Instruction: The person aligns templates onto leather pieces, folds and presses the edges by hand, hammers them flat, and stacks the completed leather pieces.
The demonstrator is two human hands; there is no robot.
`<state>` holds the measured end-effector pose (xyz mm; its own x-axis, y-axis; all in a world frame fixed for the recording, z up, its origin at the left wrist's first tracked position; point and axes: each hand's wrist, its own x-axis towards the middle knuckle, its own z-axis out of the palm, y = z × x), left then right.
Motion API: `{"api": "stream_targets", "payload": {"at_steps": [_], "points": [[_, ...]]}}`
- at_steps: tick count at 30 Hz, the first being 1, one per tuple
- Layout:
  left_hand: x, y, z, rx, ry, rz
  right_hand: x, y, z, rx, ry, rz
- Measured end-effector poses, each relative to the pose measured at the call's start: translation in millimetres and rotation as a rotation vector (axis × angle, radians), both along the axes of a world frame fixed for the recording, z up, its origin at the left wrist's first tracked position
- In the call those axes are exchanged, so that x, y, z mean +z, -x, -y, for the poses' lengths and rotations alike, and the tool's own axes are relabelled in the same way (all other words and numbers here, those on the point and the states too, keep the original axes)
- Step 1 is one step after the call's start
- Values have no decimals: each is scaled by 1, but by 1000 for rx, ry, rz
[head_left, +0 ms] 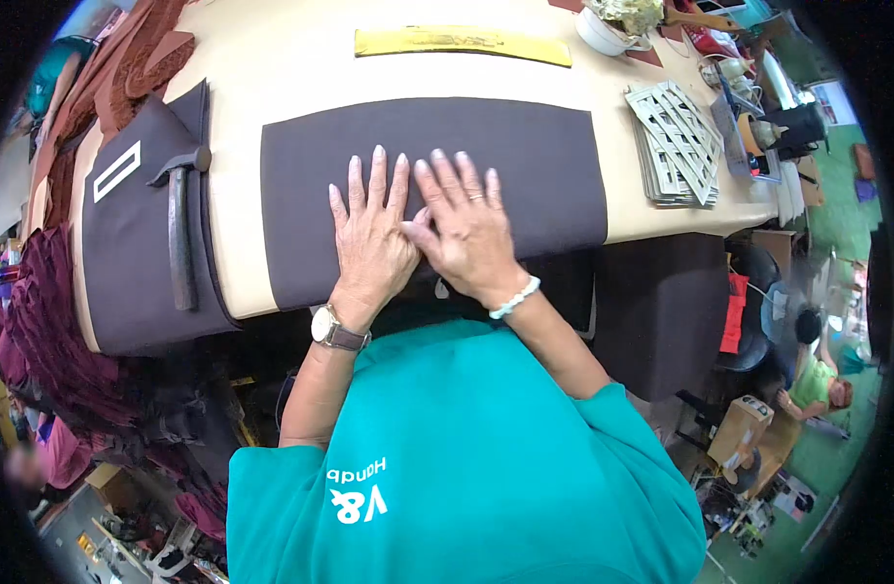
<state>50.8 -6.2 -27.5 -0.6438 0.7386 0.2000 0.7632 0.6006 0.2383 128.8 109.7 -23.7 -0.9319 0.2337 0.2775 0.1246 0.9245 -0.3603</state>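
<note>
A dark brown leather panel (544, 175) with a gently curved far edge lies flat on the cream worktable (301, 83) before me. My left hand (374, 229) rests flat on the panel, fingers stretched out and a watch on its wrist. Beside it my right hand (464, 224) is also spread open on the panel, its thumb touching or overlapping the left hand. Neither hand holds anything. To the left, a hammer (180, 224) and a white rectangular frame (117, 172) lie on another folded dark leather piece (126, 263).
A yellow strip (462, 45) lies at the table's far side. On the right are a stack of pale slotted templates (676, 146), a white cup (607, 34) and a clear container (744, 136) of tools. Maroon material (53, 321) hangs at left. Other people appear at both sides.
</note>
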Motion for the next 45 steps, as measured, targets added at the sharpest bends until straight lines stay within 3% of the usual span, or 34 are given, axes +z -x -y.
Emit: {"api": "stream_targets", "payload": {"at_steps": [6, 12, 17, 20, 24, 25, 33, 36, 37, 40, 45], "points": [[9, -25, 0, 113, -9, 56, 2, -39, -101, -204, -129, 177], [15, -26, -20, 18, -38, 45, 12, -11, -110, -210, -396, 0], [7, -10, -32, -86, -56, 47, 20, 40, -118, -92, -23, -286], [7, -4, -39, -102, -63, 8, 31, 70, -129, -131, 111, -195], [7, -4, -37, -97, -107, 28, 18, 101, -151, -71, -44, -363], [7, -4, -37, -96, -116, 34, 15, 105, -154, -71, 21, -354], [7, -4, -36, -91, -137, 56, 12, 135, -164, -81, -154, -51], [8, -4, -35, -92, -136, 52, 7, 144, -165, -54, -32, 63], [7, -4, -35, -80, -166, 55, 12, 144, -170, -21, -98, 75], [7, -6, -35, -67, -256, 68, 11, 148, -182, 49, -122, -46], [7, -6, -33, -151, -449, -83, 72, 105, -135, 190, -99, -210]]}}
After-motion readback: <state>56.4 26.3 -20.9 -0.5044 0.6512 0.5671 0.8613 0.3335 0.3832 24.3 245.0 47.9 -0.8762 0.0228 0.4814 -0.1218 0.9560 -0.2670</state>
